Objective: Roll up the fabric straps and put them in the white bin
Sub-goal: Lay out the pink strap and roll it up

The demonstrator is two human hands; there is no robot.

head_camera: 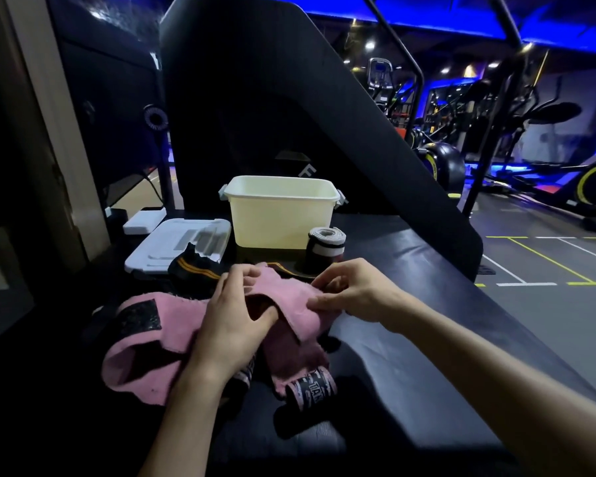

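Two hands on the pink strap (289, 304) mid-worktop, rolling just starting: left hand (234, 318) and right hand (348, 290) both pinch its folded end. White bin (279, 215) at far edge, apparently empty. Next: keep the roll tight, even.

One white bin (281, 215), one lid (172, 242), three fabric straps, two of them rolled up
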